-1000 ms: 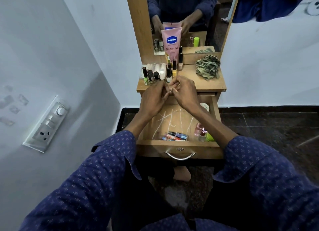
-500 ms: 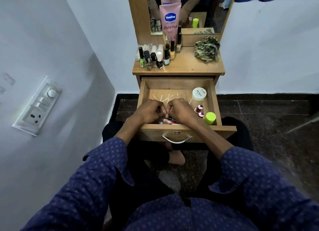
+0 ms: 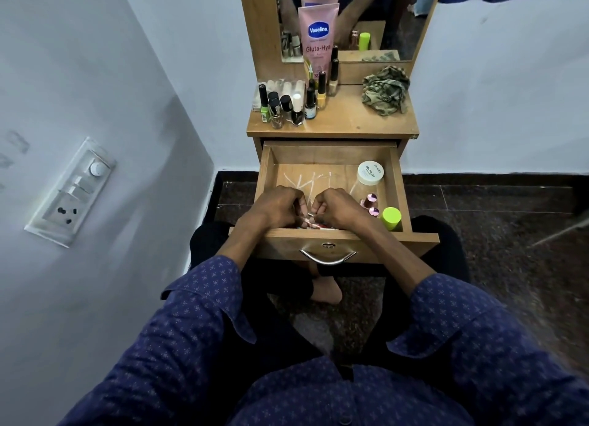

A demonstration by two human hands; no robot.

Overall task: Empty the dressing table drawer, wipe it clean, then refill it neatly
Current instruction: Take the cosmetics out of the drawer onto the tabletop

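Note:
The wooden drawer (image 3: 331, 153) of the dressing table is pulled out in front of me. Both hands are inside it at the front. My left hand (image 3: 277, 207) and my right hand (image 3: 338, 207) have curled fingers that pinch small colourful items (image 3: 314, 224) lying at the front edge; the hands hide most of them. Along the right side of the drawer sit a white-lidded jar (image 3: 369, 173), two small pink-capped bottles (image 3: 369, 204) and a lime-green capped bottle (image 3: 391, 218). White streaks mark the drawer floor (image 3: 306, 178).
On the table top (image 3: 347, 121) stand several nail polish bottles (image 3: 287, 107), a pink Vaseline tube (image 3: 318, 40) against the mirror (image 3: 392, 14), and a crumpled camouflage cloth (image 3: 386, 89). A wall with a switch panel (image 3: 71, 191) is close on the left. Dark floor lies to the right.
My hands came down from the table top's front edge into the front of the drawer and now close on the small items there. The view has tilted down.

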